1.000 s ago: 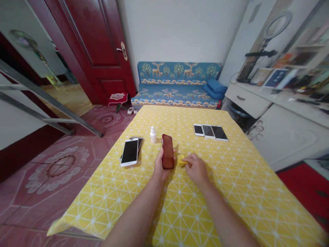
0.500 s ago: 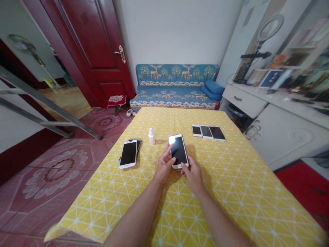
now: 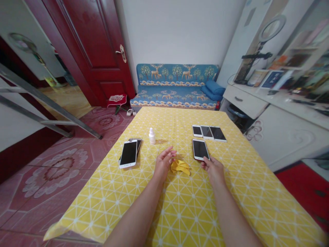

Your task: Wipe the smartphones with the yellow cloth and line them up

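The tablecloth carries six smartphones, two of them stacked near its left edge, plus one white dropper bottle and one yellow cloth.

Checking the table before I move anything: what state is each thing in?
Left hand, open, empty
Right hand, touching nearest phone
Nearest phone, screen up
Yellow cloth, crumpled
White dropper bottle, upright, capped
Two phones, stacked
Three phones, in a row, screens up
Door, open
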The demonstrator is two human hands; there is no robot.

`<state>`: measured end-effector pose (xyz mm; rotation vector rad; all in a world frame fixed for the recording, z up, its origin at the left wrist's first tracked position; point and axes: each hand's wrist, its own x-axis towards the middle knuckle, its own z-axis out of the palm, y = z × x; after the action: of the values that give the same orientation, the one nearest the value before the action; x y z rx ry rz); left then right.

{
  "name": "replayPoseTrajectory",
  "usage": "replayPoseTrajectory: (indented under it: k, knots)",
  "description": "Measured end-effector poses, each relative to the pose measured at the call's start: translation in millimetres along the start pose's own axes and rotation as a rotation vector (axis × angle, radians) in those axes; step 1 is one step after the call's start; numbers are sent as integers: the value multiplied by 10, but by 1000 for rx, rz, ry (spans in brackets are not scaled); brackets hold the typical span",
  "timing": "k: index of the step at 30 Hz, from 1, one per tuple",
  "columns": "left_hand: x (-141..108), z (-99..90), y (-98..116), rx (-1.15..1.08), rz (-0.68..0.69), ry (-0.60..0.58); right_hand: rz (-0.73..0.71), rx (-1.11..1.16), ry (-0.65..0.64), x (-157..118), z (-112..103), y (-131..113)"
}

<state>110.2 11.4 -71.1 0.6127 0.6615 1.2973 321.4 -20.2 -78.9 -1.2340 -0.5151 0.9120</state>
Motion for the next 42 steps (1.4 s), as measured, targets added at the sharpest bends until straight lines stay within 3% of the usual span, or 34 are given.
replayPoseTrajectory:
  k: [3, 8, 13, 16, 19, 23, 30, 42]
  knots:
    - [14, -18, -20, 8, 7, -1, -31, -9, 18, 23, 28, 25]
    - [31, -43, -39, 3, 4, 7, -212, -147, 41, 53, -6, 156]
    - [38, -52, -47, 0, 8, 4, -449, -625, 96, 146, -52, 195]
    - [41, -60, -50, -1, 1, 6, -583, -971, 62, 167, -18, 129]
    - [39, -56, -42, -8, -12, 18, -566, -1202, 77, 117, 35, 45]
    - [32, -39, -27, -1, -39, 41, -428, -1390, 171, 25, 88, -43]
    - [36, -27, -23, 7, -47, 44, -393, -1516, 100, 38, 116, -97]
    - [23, -14, -4, 17, -56, 50, -608, -1663, 45, 293, 127, -153]
